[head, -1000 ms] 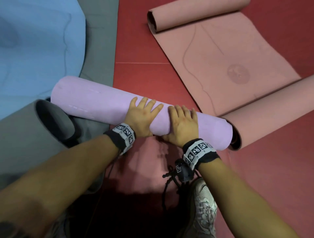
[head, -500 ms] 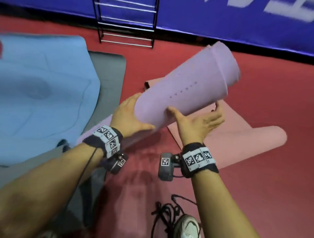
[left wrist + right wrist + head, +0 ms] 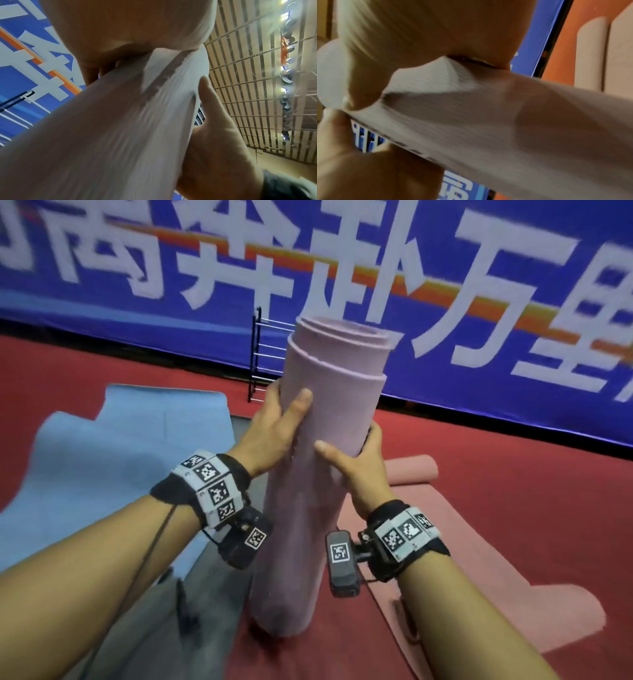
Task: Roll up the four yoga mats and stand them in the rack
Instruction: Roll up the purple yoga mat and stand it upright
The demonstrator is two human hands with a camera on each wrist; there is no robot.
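Rolled lilac mat upright, slightly tilted, lower end near, just above red floor; whether touching floor: cannot tell. Left hand wrapped round roll's left side, thumb across front. Right hand curled round right side, lower down, thumb on front. Grey mat under near left, blue mat spread further left. Pink mat partly unrolled at right. Wire rack far, behind roll, against blue banner.

Both forearms extended forward; left hand wrapped high, thumb up; right hand clasped slightly lower, opposite.
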